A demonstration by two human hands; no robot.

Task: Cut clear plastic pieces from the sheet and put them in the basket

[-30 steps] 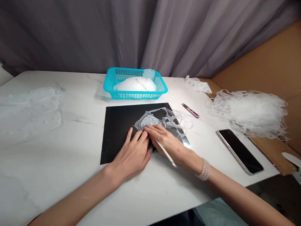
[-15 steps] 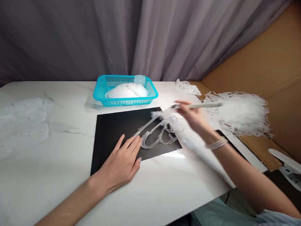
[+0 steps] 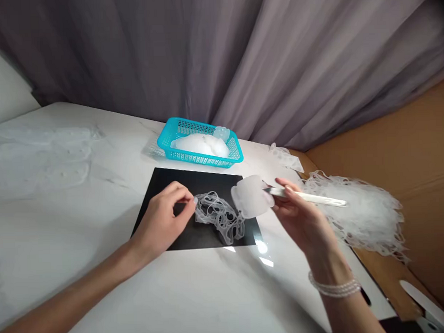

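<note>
My left hand (image 3: 160,217) is closed in a pinch over the black mat (image 3: 184,177), its thumb and forefinger on the edge of a tangle of clear, stringy trimmings (image 3: 216,213). Those trimmings lie loosely across the mat. My right hand (image 3: 300,222) is raised at the mat's right side, closed round a white-handled craft knife (image 3: 321,199) whose dark tip points left. The same hand also holds a translucent, rounded-square silicone piece (image 3: 249,197) upright, above the trimmings. Whether a strand still joins the piece to the tangle I cannot tell.
Behind the mat stands a blue basket (image 3: 196,161) with white pieces in it. A large heap of stringy trimmings (image 3: 365,215) lies at the right, near a cardboard wall (image 3: 396,155). Translucent sheets (image 3: 43,158) lie at the left. A crumpled white scrap (image 3: 285,158) is at the back right.
My right hand has lifted the silicone piece off the mat, swung right and turned it upright. My left hand went from lying flat to pinching the trimmings. The view has shifted.
</note>
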